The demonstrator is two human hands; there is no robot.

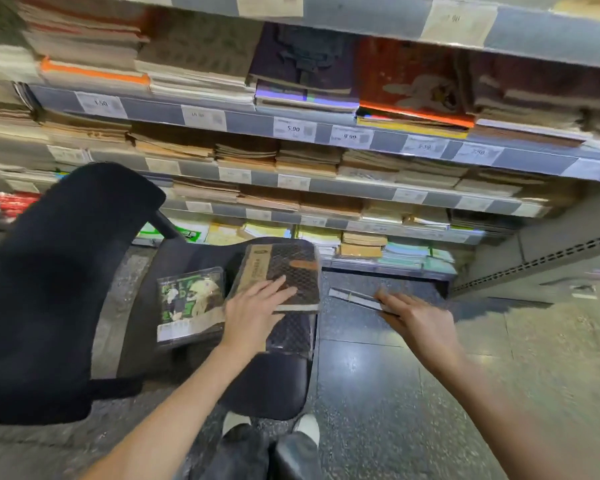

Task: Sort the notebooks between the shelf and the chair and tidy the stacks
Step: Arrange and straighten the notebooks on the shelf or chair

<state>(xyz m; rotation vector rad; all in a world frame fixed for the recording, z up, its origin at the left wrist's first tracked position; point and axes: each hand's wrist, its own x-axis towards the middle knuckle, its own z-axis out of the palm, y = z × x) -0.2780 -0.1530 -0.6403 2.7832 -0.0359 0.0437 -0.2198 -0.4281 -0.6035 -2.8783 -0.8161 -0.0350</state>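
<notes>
Low in the frame I see the black office chair (201,306) serving as the holder: its seat carries two piles of notebooks. At centre sits the brown patterned stack (284,268), and just beside it, toward the left, the green-and-cream illustrated notebook (189,303) in clear wrap, lying flat on its own pile. My left hand (253,310) rests on the near edge of the brown stack, fingers straight and slightly spread, pressing on the top cover. My right hand (413,317), right of centre and off the chair above the dark floor, pinches a thin dark notebook (357,299) with a pale edge, fingers curled round its near end; the picture is blurred there.

Across the upper half runs the shelf (326,133), several tiers packed with flat stacks: brown and tan ones in the middle rows, an orange-red cover (413,84) upper right, a purple one (302,60) beside it. Price tags (293,128) line the shelf edges.
</notes>
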